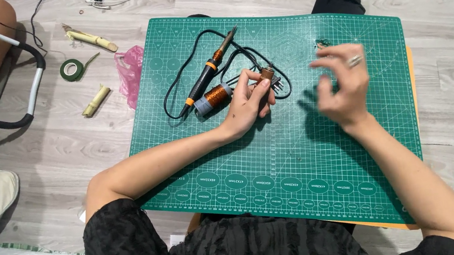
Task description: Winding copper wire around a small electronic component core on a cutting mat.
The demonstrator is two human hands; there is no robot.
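While the head camera looked straight down, a green cutting mat [299, 153] lay on the pale wood-look floor [57, 154] with both bare forearms stretched over it. The left hand [247, 105] rested on the mat near its middle, its fingers curled and pinching a small copper-wound part with metal pins [268, 76] between thumb and fingertips. Just beside that hand, to its left, lay a copper wire coil on a grey spool [213, 97], touching or almost touching the handle of a black and orange soldering iron [208, 72]. The iron lay tilted on the mat, tip toward the far edge, and its black cord [176, 87] looped around it and behind the left hand. The right hand [343, 87] hovered above the right part of the mat, blurred, with a ring on one finger; its fingers were loosely spread and bent and held nothing that could be made out. Off the mat to the left lay a roll of green tape [71, 70], two short pale stalk pieces [90, 40], and a crumpled pink plastic bag [132, 75].
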